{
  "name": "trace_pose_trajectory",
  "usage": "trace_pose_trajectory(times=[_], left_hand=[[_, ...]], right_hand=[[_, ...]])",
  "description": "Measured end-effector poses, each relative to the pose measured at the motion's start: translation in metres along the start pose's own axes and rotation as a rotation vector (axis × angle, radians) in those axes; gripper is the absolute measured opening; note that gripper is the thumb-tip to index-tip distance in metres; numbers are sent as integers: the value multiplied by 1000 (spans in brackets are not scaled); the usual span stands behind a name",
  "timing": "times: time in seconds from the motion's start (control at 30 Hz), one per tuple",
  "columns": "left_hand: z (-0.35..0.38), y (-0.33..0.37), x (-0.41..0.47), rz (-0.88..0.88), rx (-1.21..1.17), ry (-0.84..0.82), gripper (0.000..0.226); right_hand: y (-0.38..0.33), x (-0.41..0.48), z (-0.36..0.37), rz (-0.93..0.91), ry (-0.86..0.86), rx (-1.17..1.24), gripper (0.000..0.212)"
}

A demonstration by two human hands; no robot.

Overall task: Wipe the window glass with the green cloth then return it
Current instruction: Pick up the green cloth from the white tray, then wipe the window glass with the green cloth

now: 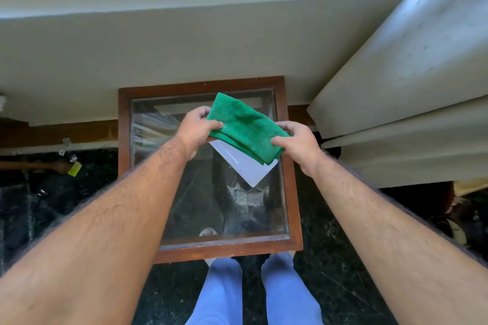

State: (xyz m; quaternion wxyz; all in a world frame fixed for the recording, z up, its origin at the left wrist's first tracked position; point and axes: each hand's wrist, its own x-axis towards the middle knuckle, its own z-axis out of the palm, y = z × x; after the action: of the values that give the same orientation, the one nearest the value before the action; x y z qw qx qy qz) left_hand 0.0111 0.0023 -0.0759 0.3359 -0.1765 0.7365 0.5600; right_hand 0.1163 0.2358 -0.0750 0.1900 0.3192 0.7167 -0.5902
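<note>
A folded green cloth (243, 126) is held up between both hands in front of the window glass (184, 192). My left hand (196, 128) pinches its left edge and my right hand (298, 144) grips its lower right edge. The glass pane sits in a brown wooden frame (290, 166) leaning against the wall. A white square sheet (248, 169) shows just under the cloth; I cannot tell whether it is a reflection or lies on the glass. The cloth is apart from the glass.
A cream wall (184, 47) rises behind the frame, and a cream beam (396, 74) slants in at the right. The floor is dark stone (66, 206). A wooden stick with a yellow tag (75, 168) lies at the left. My blue-trousered legs (253, 295) stand before the frame.
</note>
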Motion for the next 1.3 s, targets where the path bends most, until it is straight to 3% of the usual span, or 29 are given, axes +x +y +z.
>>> trace_pose_trajectory(times=[0.27, 0.47, 0.7, 1.03, 1.3], left_hand=[[-26, 106, -76, 175, -145, -76, 12], [-52, 200, -145, 346, -119, -90, 20], [-81, 311, -234, 548, -83, -33, 21], [-131, 462, -360, 854, -109, 2, 14], [-162, 539, -437, 1111, -150, 117, 19]], right_hand=[[-104, -57, -44, -136, 0, 33, 22], [-200, -114, -80, -314, 32, 25, 9], [-320, -182, -115, -518, -14, -13, 28], [-476, -305, -141, -804, 98, 26, 24], [-561, -384, -138, -954, 230, 7, 21]])
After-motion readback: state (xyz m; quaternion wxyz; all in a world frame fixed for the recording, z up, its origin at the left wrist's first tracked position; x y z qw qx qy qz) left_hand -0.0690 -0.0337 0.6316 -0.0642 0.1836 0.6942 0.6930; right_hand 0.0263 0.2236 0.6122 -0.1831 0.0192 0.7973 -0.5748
